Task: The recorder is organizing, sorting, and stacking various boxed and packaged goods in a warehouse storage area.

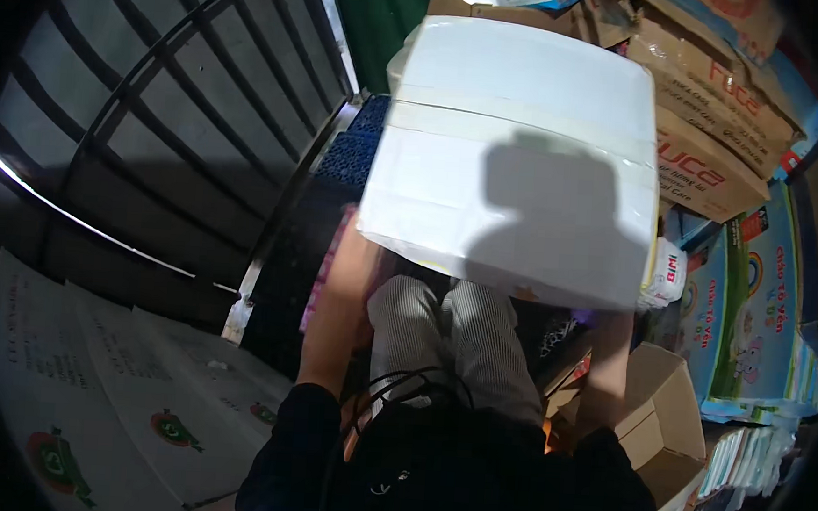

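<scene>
A large white cardboard box (449,167) is held up before me, over my knees. A strip of clear tape crosses its upper part, and a head-and-shoulders shadow falls on its face. At the box's lower left corner is my left hand (366,246), its fingers hidden behind or beneath the box. My right hand (617,324) supports the lower right side, likewise mostly hidden by the box. Below it show my legs in striped trousers (457,336).
Metal bars (181,73) stand at the left, above stacked white printed sacks (126,393). To the right are brown cartons (710,161), blue-green printed packages (743,297) and an open cardboard box (666,412). A dark blue textured mat (348,157) lies beyond my left arm.
</scene>
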A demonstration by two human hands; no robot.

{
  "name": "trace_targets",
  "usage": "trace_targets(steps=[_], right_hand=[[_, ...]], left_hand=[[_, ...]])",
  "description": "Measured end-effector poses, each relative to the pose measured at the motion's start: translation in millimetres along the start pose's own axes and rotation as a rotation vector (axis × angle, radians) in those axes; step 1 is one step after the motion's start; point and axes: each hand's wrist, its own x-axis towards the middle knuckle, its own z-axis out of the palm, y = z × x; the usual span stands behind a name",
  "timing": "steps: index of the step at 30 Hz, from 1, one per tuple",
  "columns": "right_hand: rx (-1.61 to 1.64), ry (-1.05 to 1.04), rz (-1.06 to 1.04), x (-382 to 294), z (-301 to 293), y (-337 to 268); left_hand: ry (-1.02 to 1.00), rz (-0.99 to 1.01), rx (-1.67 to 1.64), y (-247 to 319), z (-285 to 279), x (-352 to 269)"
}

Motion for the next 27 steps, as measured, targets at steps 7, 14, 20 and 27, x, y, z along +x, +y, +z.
trace_targets(steps=[7,14,20,27], right_hand=[[0.053,-0.163,0.116,52.9,94.8,78.7],[0.499,0.013,0.539,131.3,129.2,241.2],[0.637,0.226,0.759,146.2,111.3,385.4],[0.443,0.296,0.615,148.4,105.0,487.7]], left_hand=[[0.157,-0.140,-0.040,-42.2,-133.8,38.8],[0.181,-0.348,-0.095,-152.6,-222.8,107.8],[0.101,-0.583,-0.127,-230.2,-255.2,158.3],[0.068,-1.001,-0.251,-292.1,-266.0,192.7]])
